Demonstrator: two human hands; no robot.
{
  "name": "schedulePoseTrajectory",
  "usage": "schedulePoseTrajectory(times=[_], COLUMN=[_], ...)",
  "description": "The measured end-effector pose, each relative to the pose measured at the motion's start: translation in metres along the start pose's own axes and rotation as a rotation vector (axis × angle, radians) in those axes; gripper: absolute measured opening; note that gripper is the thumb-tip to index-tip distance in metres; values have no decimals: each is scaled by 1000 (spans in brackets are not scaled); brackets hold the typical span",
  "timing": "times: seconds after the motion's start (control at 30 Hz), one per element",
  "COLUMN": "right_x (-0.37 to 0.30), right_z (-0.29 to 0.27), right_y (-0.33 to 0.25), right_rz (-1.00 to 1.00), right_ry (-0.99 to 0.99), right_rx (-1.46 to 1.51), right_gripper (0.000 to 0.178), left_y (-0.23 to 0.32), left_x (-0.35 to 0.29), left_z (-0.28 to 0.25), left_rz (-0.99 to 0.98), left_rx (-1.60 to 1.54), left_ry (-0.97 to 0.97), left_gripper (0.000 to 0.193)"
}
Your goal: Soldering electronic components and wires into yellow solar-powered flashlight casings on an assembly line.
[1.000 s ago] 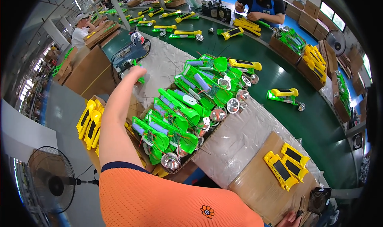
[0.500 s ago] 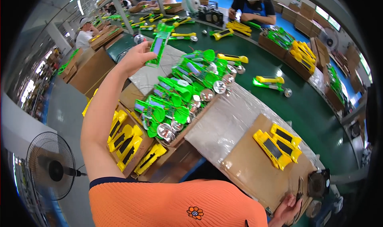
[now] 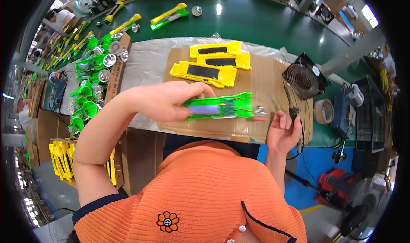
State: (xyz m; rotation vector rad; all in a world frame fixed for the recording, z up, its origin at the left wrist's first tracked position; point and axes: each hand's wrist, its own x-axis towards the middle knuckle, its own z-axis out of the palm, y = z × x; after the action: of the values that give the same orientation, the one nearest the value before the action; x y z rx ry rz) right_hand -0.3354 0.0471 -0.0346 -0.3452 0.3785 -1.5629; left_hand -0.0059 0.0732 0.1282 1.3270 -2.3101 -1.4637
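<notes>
My left hand [image 3: 171, 102] grips one end of a green plastic lamp housing half [image 3: 241, 105], which lies level above the cardboard. A purple battery cell [image 3: 205, 110] and thin wires show inside it; its right end is blurred. My right hand [image 3: 282, 132] is curled, palm up, at the cardboard's right side, with a soldering iron [image 3: 293, 110] between thumb and fingers, its tip pointing away from me. Beyond my left hand, several yellow housing pieces with dark panels [image 3: 209, 72] lie on the cardboard sheet [image 3: 265, 76].
Green housings with silver reflectors [image 3: 87, 108] fill a box at left; yellow pieces [image 3: 62, 160] stand in a box below. At right are a small black fan [image 3: 304, 78], a tape roll [image 3: 323, 110] and a blue soldering station [image 3: 341, 117]. A green conveyor [image 3: 239, 12] runs behind.
My left hand has brought the green housing half from above the box at left to over the cardboard. The view has turned right. My right hand stays by the soldering iron.
</notes>
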Motion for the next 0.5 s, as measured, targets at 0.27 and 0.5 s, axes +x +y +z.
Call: schedulePoseTrajectory(times=[0.27, 0.5], right_x=[1, 5], right_z=[8, 8], right_y=[-8, -4], right_rz=[28, 55], right_ry=[-46, -60], right_rx=[-74, -105], right_gripper=[25, 23], left_y=[-66, -59], left_x=[32, 22], left_z=[2, 28], left_rz=[-3, 46], left_rx=[326, 474], left_ry=[56, 576], left_gripper=[42, 43])
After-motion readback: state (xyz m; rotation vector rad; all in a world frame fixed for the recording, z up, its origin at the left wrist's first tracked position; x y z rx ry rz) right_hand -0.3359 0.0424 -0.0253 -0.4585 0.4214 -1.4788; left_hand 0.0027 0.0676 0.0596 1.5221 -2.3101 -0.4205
